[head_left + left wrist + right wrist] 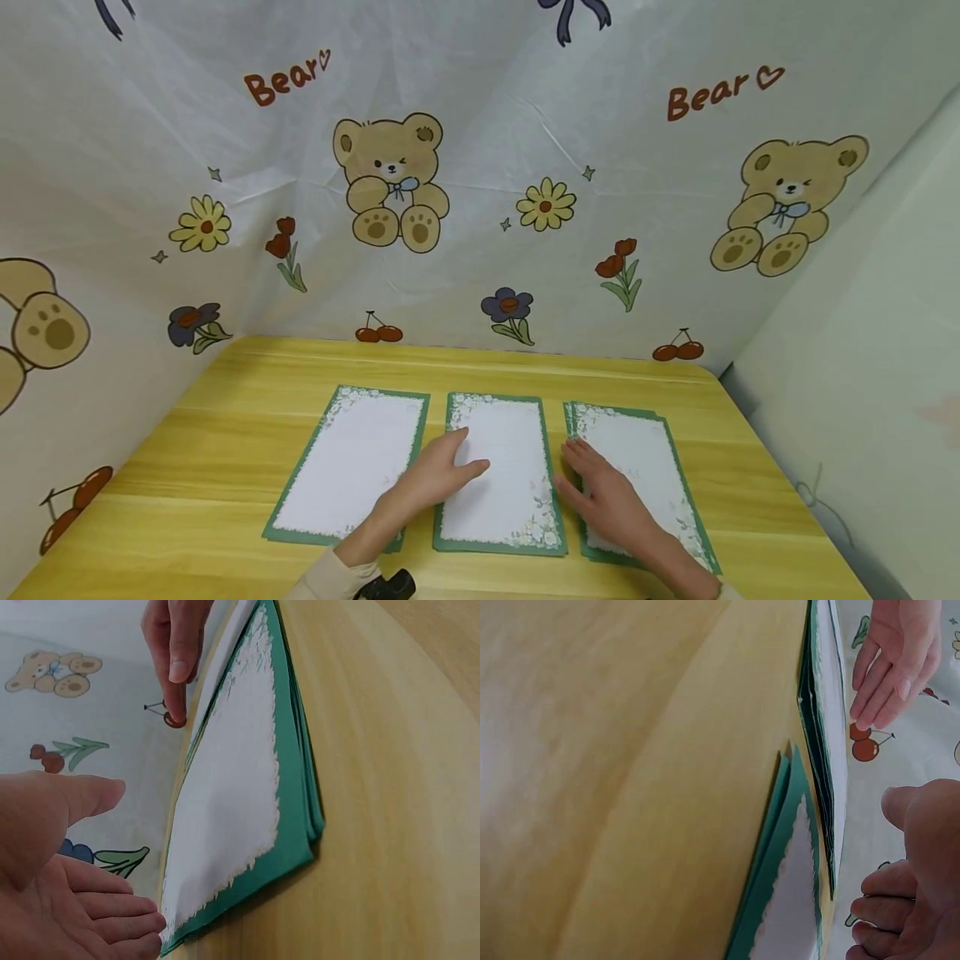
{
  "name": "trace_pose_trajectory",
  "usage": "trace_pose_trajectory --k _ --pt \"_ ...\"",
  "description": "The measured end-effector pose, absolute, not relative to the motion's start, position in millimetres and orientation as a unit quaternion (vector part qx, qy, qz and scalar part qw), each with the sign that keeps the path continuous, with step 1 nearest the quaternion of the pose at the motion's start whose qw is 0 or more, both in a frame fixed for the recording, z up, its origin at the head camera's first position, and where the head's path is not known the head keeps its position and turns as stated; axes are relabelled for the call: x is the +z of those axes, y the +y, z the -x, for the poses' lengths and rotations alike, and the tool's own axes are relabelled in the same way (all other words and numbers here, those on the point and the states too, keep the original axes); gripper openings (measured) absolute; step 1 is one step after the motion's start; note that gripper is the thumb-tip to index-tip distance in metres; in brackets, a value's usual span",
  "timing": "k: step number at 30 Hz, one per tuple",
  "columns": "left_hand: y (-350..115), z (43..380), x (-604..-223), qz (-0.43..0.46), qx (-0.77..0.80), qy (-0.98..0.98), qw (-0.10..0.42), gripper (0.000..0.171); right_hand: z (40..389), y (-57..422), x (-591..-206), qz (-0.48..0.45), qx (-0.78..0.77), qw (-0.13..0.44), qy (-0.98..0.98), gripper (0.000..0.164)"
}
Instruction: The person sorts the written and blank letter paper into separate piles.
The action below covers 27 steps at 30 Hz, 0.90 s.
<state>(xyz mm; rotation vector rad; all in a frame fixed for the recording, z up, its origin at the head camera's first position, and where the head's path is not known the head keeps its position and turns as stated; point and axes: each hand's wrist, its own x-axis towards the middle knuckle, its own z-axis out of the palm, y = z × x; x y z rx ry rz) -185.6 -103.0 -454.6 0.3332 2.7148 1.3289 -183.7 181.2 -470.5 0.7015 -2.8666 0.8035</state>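
Three stacks of green-edged paper sheets with white middles and floral corners lie side by side: a left stack [352, 458], a middle stack [502, 492] and a right stack [637, 450]. My left hand [438, 471] reaches across the gap between the left and middle stacks, thumb and fingers spread apart over the middle one's left part. Over the left edge of the right stack is my right hand [611, 496], its fingers extended. Neither hand grips anything. In the left wrist view, the left hand [82, 900] shows its palm beside layered sheets [240, 780].
The stacks lie on a yellow wood-grain table [187, 475]. Behind it hangs a white cloth [465, 150] printed with bears, flowers and cherries, and more pale cloth flanks the table on both sides. A black strap device [390, 586] sits at the left wrist.
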Motion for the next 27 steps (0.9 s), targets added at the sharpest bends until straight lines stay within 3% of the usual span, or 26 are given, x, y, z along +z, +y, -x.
trace_pose_trajectory --k 18,27 --pt "-110.2 179.1 -470.1 -0.112 0.289 0.951 -0.002 0.103 184.5 176.9 -477.0 -0.227 0.198 0.015 -0.953 0.077" --pt "-114.0 178.4 -473.0 -0.109 0.275 0.955 0.005 0.105 182.2 175.6 -475.9 -0.214 0.206 -0.014 -0.955 0.082"
